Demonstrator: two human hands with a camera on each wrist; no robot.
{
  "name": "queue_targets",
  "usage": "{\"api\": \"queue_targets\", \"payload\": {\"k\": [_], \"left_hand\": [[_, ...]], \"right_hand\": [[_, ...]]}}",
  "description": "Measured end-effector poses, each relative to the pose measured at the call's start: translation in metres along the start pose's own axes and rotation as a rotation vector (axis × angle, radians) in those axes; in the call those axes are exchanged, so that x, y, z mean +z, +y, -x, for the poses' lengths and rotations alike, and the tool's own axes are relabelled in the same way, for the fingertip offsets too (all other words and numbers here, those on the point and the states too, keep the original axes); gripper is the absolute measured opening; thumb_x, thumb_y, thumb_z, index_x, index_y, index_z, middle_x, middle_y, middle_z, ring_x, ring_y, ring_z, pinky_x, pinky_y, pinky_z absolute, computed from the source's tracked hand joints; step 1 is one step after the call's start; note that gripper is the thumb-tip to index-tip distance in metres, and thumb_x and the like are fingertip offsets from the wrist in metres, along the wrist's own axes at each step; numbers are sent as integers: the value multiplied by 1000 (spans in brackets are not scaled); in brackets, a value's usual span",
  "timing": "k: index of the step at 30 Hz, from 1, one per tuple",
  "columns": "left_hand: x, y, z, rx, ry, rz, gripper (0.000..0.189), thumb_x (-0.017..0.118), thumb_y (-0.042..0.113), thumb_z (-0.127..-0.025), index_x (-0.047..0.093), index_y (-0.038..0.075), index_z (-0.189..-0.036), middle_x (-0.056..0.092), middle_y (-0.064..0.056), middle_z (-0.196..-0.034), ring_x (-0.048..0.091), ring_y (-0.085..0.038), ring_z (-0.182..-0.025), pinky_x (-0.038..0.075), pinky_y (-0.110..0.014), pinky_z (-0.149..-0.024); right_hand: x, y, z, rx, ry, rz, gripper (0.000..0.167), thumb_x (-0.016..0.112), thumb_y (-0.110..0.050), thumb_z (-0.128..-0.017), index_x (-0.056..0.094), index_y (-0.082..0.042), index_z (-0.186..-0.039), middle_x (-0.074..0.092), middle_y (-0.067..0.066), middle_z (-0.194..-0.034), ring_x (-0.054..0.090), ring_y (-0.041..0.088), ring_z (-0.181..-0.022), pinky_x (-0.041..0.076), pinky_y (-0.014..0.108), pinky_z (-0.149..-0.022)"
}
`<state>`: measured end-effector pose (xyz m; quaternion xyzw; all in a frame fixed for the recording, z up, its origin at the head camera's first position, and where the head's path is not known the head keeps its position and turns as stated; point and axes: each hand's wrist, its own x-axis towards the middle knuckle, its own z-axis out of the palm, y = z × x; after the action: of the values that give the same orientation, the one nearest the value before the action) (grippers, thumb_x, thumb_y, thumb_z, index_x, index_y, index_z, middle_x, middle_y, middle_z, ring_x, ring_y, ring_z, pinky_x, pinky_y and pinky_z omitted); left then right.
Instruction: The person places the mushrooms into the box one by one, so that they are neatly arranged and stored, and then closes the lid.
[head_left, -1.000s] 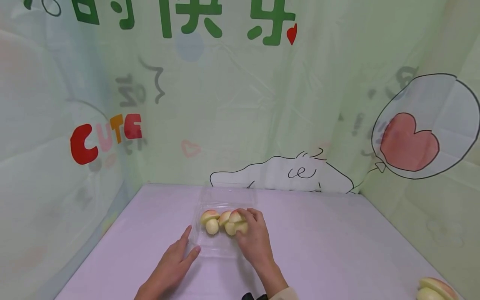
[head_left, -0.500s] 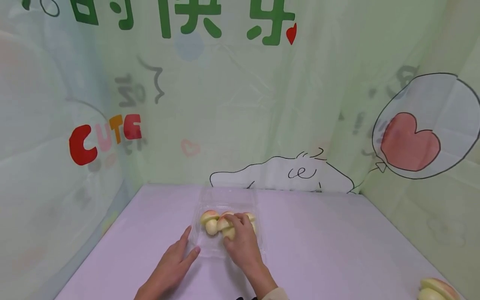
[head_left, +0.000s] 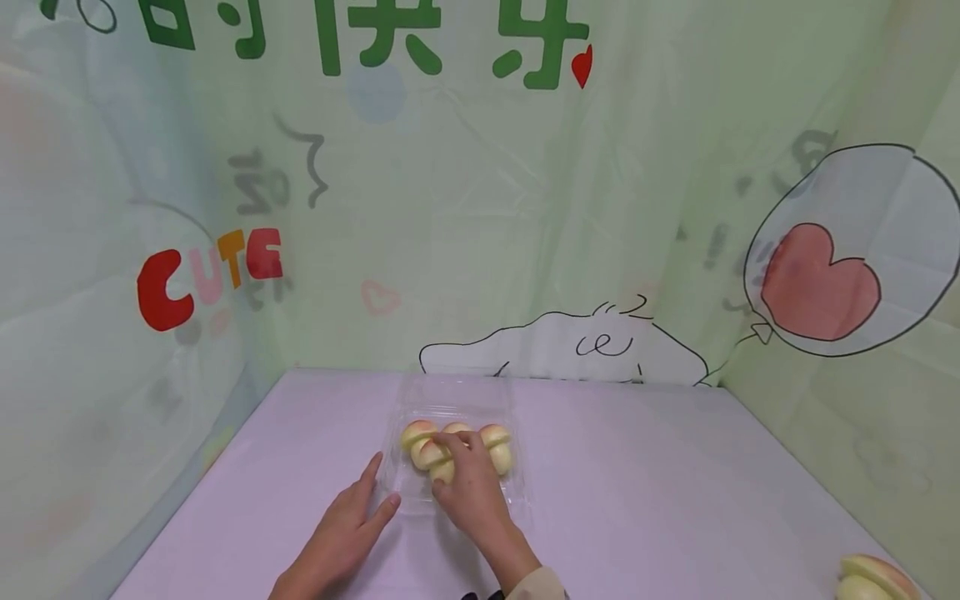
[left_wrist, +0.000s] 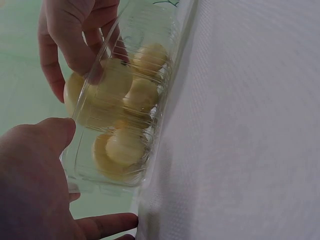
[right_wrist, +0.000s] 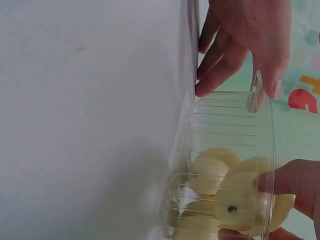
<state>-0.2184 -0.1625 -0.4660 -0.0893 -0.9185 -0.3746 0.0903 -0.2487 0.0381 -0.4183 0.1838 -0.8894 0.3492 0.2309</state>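
From my end I see the right hand (head_left: 468,493) with thumb and fingers clamped on a mushroom-shaped piece (head_left: 433,455) inside the clear box (head_left: 411,490), with a left piece (head_left: 418,432) at its eleven o'clock, a middle piece (head_left: 456,427) at one and a right piece (head_left: 497,438) at two. The left hand (head_left: 345,518) rests its spread fingers against the box's eight-o'clock side, I'd judge to steady it. Farther out, I have the pale tabletop (head_left: 637,483), a spare piece (head_left: 873,577) at four o'clock, and a printed curtain (head_left: 480,242) behind at twelve.
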Motion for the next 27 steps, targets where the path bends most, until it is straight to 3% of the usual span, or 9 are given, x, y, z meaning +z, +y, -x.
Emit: {"api": "queue_targets", "payload": {"k": [15, 27], "left_hand": [[1, -2, -2, -9, -2, -9, 74, 54, 49, -105, 30, 9, -163, 56, -26, -147, 48, -47, -141, 36, -65, -115], [2, -3, -2, -23, -18, -12, 76, 54, 51, -105, 28, 11, -164, 54, -25, -150, 46, -47, -143, 36, -65, -115]], "right_hand": [[-3, 6, -12, 57, -146, -31, 57, 77, 5, -67, 70, -5, -122, 63, 17, -116, 62, 25, -94, 48, 31, -71], [-8, 7, -23, 76, -271, -14, 51, 83, 6, -69, 70, -4, -118, 65, 17, -118, 62, 30, -101, 53, 37, -76]]}}
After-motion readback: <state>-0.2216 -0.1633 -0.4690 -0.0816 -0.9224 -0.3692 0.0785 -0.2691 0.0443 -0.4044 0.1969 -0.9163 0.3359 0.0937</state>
